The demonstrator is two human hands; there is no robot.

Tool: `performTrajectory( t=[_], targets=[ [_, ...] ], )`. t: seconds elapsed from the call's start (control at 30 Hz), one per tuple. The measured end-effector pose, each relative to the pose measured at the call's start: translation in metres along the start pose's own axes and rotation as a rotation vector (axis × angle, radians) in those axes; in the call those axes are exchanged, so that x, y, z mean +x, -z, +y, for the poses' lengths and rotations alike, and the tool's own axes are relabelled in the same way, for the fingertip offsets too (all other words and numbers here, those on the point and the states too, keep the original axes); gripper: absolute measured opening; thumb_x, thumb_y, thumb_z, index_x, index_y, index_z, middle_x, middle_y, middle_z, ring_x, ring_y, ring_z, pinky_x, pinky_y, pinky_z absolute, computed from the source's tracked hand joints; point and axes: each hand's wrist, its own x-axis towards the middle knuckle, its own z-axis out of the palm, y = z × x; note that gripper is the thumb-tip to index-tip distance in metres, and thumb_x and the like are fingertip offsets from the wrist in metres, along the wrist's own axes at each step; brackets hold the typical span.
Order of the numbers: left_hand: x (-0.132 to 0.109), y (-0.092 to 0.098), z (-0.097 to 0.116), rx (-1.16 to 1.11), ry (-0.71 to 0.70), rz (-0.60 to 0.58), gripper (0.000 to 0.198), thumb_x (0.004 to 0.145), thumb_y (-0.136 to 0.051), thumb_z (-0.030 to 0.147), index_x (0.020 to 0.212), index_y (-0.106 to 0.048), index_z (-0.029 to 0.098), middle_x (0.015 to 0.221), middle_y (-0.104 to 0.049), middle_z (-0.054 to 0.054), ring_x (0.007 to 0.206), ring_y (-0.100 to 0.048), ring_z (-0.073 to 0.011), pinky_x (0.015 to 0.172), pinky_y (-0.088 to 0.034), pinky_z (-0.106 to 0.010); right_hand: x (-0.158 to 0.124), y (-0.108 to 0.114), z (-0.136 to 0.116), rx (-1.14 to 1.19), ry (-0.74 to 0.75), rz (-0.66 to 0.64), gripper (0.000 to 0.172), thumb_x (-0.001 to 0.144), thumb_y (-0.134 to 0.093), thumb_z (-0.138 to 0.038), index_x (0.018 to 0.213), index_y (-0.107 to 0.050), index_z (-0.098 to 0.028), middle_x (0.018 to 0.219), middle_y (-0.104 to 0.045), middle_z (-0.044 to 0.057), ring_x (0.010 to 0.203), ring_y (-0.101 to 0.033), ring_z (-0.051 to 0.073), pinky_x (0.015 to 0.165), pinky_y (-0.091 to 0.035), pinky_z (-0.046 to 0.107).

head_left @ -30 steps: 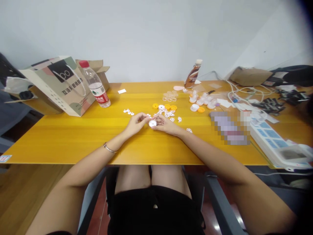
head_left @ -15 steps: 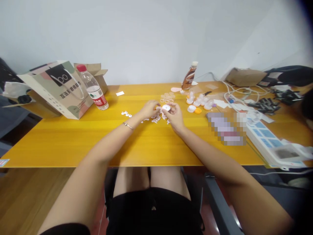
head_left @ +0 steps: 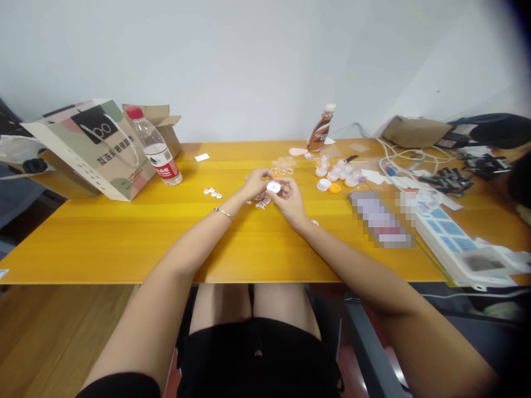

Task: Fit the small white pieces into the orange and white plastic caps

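A round white disc-shaped piece (head_left: 273, 187) is held between the thumb and fingers of my right hand (head_left: 290, 200). My left hand (head_left: 258, 183) is closed at the upper left of that piece, its fingertips close to it; what they pinch is too small to make out. White cut-out pieces (head_left: 263, 202) lie on the table below the hands, partly covered. Small white round pieces (head_left: 213, 193) sit to the left. Behind my hands are clear rings (head_left: 284, 165). One white piece (head_left: 315, 222) lies beside my right wrist.
A water bottle (head_left: 162, 160), paper bag (head_left: 103, 157) and open carton (head_left: 170, 124) stand at left. A brown drink bottle (head_left: 321, 130), clear and orange containers (head_left: 340, 171), a blurred-out flat object (head_left: 379, 219), a power strip (head_left: 452, 232) and cables (head_left: 418, 155) are at right.
The white disc-shaped piece has moved slightly left and down with my right hand, and its flat face shows more. My left hand has shifted slightly right. An orange piece now shows behind the fingers.
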Motion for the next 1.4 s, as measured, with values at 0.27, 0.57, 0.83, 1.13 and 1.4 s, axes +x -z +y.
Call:
performTrajectory(
  t=[0.27,0.57,0.83,1.13,1.4],
  targets=[
    [-0.071,0.059,0.013,-0.740,0.324,-0.078,0.021,0.071,-0.074,0.023,0.076,-0.056,0.014,0.077,-0.065,-0.001,0.071,-0.063,-0.0093,0.068,-0.047,-0.020,-0.006,-0.008,0.004,-0.017,-0.041,-0.078,0.042,0.063,-0.076,-0.037,0.097,-0.056,-0.021,0.085,-0.068,0.002,0.080,-0.064,0.015,0.083,-0.050,0.032],
    [-0.088,0.064,0.012,-0.698,0.258,-0.109,0.037,0.068,-0.077,0.026,0.103,-0.066,0.018,0.093,-0.069,-0.003,0.080,-0.064,-0.0114,0.079,-0.048,-0.024,-0.012,-0.013,0.000,-0.051,-0.093,-0.159,0.045,0.063,-0.075,-0.035,0.104,-0.065,-0.019,0.093,-0.071,0.005,0.085,-0.066,0.018,0.087,-0.051,0.036],
    [-0.092,0.045,0.008,-0.204,0.053,-0.008,0.040,0.066,-0.076,0.035,0.098,-0.067,0.014,0.097,-0.068,-0.008,0.083,-0.063,-0.0155,0.081,-0.049,-0.031,-0.013,-0.011,0.008,-0.093,-0.043,-0.190,0.042,0.062,-0.076,-0.036,0.099,-0.063,-0.021,0.085,-0.069,0.002,0.079,-0.065,0.015,0.080,-0.053,0.032],
    [-0.098,0.038,0.002,0.016,0.028,0.097,0.035,0.065,-0.075,0.038,0.087,-0.064,0.014,0.080,-0.066,-0.004,0.072,-0.060,-0.0136,0.070,-0.049,-0.028,-0.018,-0.012,0.009,-0.108,-0.013,-0.215,0.044,0.062,-0.076,-0.033,0.101,-0.059,-0.022,0.080,-0.067,-0.001,0.074,-0.065,0.014,0.076,-0.053,0.032],
    [-0.102,0.042,0.003,-0.084,0.045,-0.006,0.037,0.063,-0.077,0.039,0.083,-0.061,0.013,0.083,-0.070,-0.007,0.075,-0.066,-0.0164,0.076,-0.052,-0.033,-0.023,-0.014,0.014,-0.134,0.036,-0.201,0.032,0.066,-0.074,-0.038,0.090,-0.060,-0.021,0.080,-0.067,0.001,0.076,-0.066,0.016,0.079,-0.054,0.034]
  ],
)
